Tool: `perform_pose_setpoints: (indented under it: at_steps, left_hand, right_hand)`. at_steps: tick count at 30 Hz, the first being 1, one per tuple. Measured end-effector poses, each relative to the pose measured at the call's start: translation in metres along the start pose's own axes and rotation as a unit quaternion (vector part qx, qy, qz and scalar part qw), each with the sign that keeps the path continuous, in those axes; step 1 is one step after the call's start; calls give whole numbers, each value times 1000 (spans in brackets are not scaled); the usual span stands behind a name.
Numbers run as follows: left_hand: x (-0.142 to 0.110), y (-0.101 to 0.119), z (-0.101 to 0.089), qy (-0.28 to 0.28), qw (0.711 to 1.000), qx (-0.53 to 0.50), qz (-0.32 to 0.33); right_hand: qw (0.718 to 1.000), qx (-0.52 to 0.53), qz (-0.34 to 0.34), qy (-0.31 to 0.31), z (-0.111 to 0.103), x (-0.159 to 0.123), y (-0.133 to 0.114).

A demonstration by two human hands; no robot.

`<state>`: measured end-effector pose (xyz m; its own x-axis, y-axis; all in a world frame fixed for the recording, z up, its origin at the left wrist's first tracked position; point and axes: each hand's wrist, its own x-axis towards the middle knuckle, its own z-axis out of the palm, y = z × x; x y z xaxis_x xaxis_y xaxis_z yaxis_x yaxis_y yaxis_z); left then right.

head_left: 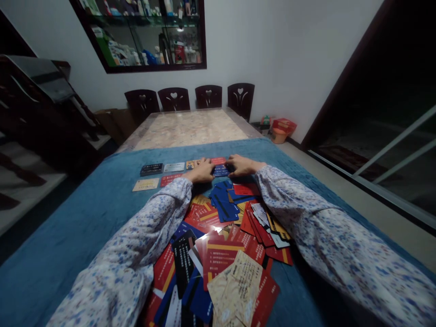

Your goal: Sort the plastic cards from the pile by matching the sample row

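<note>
A blue card (pixel 221 170) with white print lies between my hands, just in front of a red card (pixel 218 161). My left hand (pixel 200 171) has curled fingers at its left edge, and my right hand (pixel 242 165) grips the opposite edge. To the left are a black card stack (pixel 151 169), a silver-white card (pixel 174 167) and a yellow card (pixel 190 165), partly behind my left hand. A beige card (pixel 146 184) and another red card (pixel 170 180) lie nearer. Between my forearms spreads a loose heap of mixed cards (pixel 223 259), overlapping at many angles.
A blue cloth (pixel 85 213) covers the near part of the long table, whose marble-look top (pixel 194 127) shows beyond. Several dark chairs (pixel 174 97) stand at the far end. An orange bin (pixel 279 135) sits on the floor at right, near the wall.
</note>
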<state>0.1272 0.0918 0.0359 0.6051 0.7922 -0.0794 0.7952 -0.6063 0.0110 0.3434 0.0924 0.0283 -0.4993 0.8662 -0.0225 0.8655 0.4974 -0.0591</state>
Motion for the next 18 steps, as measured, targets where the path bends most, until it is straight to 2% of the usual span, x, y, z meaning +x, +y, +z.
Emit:
perform_pose_setpoints:
  at_steps: [18]
  left_hand:
    - [-3,-2,-5,4,1000,27,-12]
  right_hand:
    - [999,16,16,-25,-10,6,-8]
